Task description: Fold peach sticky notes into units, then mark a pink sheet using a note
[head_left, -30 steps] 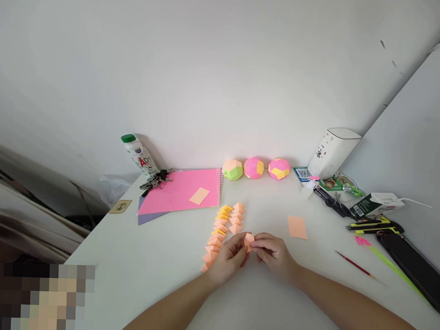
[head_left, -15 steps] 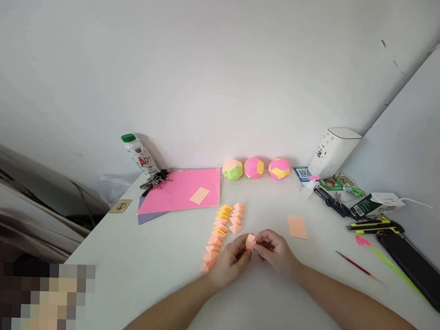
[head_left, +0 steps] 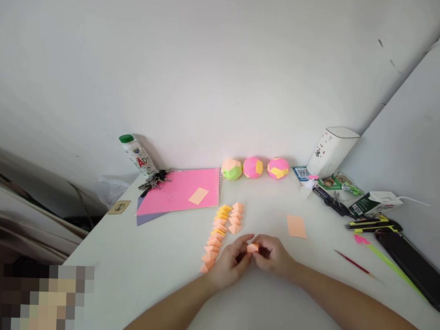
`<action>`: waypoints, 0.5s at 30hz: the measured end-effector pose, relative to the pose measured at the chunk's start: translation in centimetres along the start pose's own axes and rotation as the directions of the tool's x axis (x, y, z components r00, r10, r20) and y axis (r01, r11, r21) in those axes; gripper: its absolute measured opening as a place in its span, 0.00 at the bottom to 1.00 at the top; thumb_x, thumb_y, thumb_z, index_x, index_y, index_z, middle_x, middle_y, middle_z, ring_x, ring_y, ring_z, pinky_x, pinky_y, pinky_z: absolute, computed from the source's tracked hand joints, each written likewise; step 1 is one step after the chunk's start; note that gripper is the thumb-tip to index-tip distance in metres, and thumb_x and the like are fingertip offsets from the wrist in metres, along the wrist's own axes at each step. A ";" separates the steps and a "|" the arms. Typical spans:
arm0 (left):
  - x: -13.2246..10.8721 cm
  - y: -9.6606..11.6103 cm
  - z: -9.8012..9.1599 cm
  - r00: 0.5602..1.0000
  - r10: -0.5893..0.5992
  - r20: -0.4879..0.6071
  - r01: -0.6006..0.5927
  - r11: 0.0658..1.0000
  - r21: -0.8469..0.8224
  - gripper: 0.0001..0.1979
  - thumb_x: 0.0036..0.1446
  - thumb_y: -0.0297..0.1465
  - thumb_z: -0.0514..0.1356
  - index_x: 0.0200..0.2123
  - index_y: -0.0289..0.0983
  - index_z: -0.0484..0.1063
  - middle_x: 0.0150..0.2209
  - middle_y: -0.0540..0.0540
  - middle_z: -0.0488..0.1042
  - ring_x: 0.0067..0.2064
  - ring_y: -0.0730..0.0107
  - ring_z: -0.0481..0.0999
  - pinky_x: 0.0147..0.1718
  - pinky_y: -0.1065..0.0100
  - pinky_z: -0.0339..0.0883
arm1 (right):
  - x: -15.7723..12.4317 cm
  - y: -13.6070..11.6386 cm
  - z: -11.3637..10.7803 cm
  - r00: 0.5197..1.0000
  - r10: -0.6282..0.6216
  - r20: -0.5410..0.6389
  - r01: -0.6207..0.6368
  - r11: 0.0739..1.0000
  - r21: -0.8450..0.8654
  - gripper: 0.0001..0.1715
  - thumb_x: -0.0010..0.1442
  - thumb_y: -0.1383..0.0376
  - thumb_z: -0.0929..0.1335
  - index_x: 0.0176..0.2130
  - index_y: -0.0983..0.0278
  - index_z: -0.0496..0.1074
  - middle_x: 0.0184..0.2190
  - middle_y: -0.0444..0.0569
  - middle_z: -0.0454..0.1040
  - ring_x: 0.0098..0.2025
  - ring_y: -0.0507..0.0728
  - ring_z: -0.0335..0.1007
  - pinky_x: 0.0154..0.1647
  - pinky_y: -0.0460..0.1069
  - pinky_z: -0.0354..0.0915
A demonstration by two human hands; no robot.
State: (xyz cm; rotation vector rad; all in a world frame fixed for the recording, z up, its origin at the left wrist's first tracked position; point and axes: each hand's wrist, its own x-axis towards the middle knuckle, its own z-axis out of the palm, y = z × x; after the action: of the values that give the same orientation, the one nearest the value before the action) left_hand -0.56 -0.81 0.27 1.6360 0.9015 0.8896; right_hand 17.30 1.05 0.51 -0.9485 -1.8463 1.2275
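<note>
Near the front edge of the table (head_left: 148,258), the left hand (head_left: 231,264) and right hand (head_left: 274,257) pinched the folded paper (head_left: 252,248) between them, lying crosswise.

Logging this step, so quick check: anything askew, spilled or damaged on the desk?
Nothing spilled or damaged. Left hand and right hand pinch an orange folded piece; folded units lie in tidy rows nearby. Only a purple sheet pokes out skewed beneath the pink paper.
</note>
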 end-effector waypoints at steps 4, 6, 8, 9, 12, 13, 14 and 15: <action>0.1 -0.1 0.0 0.999 -0.039 0.010 0.040 0.997 -0.060 0.20 0.60 0.33 0.54 0.55 0.38 0.60 0.23 0.56 0.53 0.24 0.76 0.54 0.24 0.71 0.51 | 0.0 0.0 0.2 0.996 -0.071 -0.044 0.068 0.996 -0.059 0.05 0.50 0.72 0.64 0.25 0.63 0.64 0.24 0.44 0.65 0.25 0.50 0.58 0.25 0.45 0.57; 0.2 -0.3 0.1 0.995 -0.103 -0.001 0.102 0.986 -0.130 0.20 0.59 0.35 0.55 0.54 0.38 0.62 0.23 0.56 0.52 0.24 0.76 0.53 0.24 0.72 0.50 | -0.1 0.1 0.3 0.996 -0.062 -0.068 0.056 0.995 -0.076 0.06 0.48 0.73 0.64 0.24 0.63 0.62 0.22 0.43 0.63 0.24 0.50 0.57 0.23 0.45 0.55; 0.2 -0.5 0.1 0.987 -0.160 -0.005 0.156 0.970 -0.188 0.20 0.58 0.37 0.56 0.54 0.38 0.62 0.24 0.56 0.51 0.24 0.76 0.52 0.24 0.72 0.49 | 0.0 0.0 0.3 0.995 -0.045 -0.086 0.038 0.996 -0.084 0.07 0.47 0.73 0.63 0.22 0.63 0.60 0.22 0.42 0.62 0.23 0.50 0.56 0.23 0.45 0.54; 0.2 -0.5 0.1 0.984 -0.180 -0.004 0.175 0.962 -0.209 0.21 0.58 0.38 0.56 0.53 0.38 0.62 0.24 0.56 0.51 0.24 0.76 0.51 0.24 0.72 0.49 | 0.0 0.0 0.3 0.995 -0.037 -0.091 0.029 0.996 -0.080 0.08 0.47 0.73 0.63 0.22 0.63 0.59 0.21 0.42 0.62 0.23 0.50 0.55 0.23 0.45 0.54; 0.1 -0.6 0.0 0.977 -0.212 0.006 0.207 0.947 -0.245 0.22 0.57 0.40 0.57 0.53 0.39 0.63 0.24 0.56 0.52 0.24 0.76 0.51 0.24 0.72 0.48 | -0.1 -0.4 0.1 0.996 0.015 -0.085 -0.017 1.000 -0.017 0.08 0.49 0.72 0.62 0.22 0.62 0.58 0.21 0.42 0.63 0.22 0.50 0.57 0.23 0.45 0.55; 0.1 -0.6 0.0 0.976 -0.217 0.008 0.212 0.944 -0.254 0.22 0.57 0.40 0.57 0.53 0.39 0.63 0.25 0.56 0.52 0.24 0.76 0.51 0.24 0.72 0.49 | -0.1 -0.5 0.0 0.996 0.047 -0.074 -0.046 0.999 0.023 0.06 0.50 0.72 0.61 0.24 0.62 0.59 0.21 0.42 0.64 0.22 0.50 0.58 0.23 0.45 0.56; 0.1 -0.6 -0.1 0.976 -0.219 0.008 0.214 0.942 -0.258 0.21 0.57 0.40 0.57 0.53 0.40 0.63 0.25 0.55 0.53 0.24 0.76 0.52 0.24 0.71 0.49 | -0.1 -0.7 -0.1 0.995 0.078 -0.062 -0.074 0.995 0.065 0.05 0.52 0.71 0.61 0.26 0.62 0.60 0.21 0.42 0.65 0.22 0.50 0.60 0.23 0.45 0.57; 0.0 -0.6 -0.1 0.976 -0.218 0.006 0.212 0.943 -0.255 0.21 0.57 0.41 0.57 0.53 0.40 0.63 0.25 0.55 0.53 0.24 0.76 0.52 0.24 0.71 0.49 | -0.2 -0.8 -0.2 0.994 0.101 -0.046 -0.096 0.990 0.102 0.03 0.54 0.70 0.61 0.29 0.62 0.61 0.21 0.41 0.65 0.22 0.51 0.62 0.23 0.45 0.58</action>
State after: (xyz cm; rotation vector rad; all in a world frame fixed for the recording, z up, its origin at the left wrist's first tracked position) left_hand -0.70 -0.60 -0.29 1.2828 0.9207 0.8346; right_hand 17.41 0.78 1.32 -1.0162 -1.6998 1.3297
